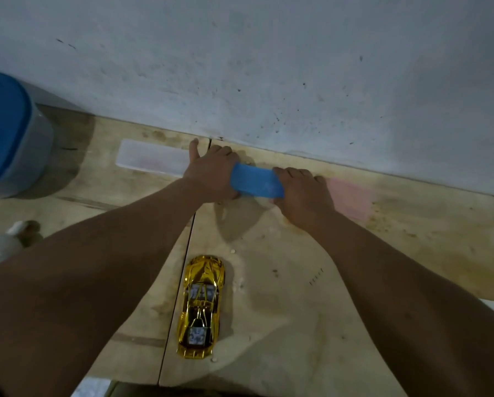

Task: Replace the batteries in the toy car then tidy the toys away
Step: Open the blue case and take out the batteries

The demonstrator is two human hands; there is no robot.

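A shiny gold toy car point(201, 308) stands on the wooden table point(297, 296) near its front edge, nose pointing away from me. Far back by the wall, both my hands hold a small blue plastic box point(255, 180). My left hand point(211, 174) grips its left end, thumb stretched out toward the wall. My right hand point(300, 190) grips its right end with curled fingers. What is under or inside the blue box is hidden.
A translucent flat lid or tray point(151, 160) lies left of my hands by the grey wall point(268, 67). A blue-lidded container point(8, 133) stands at the far left. Something white point(2, 242) sits at the left edge. A pink patch point(350, 197) marks the table at right.
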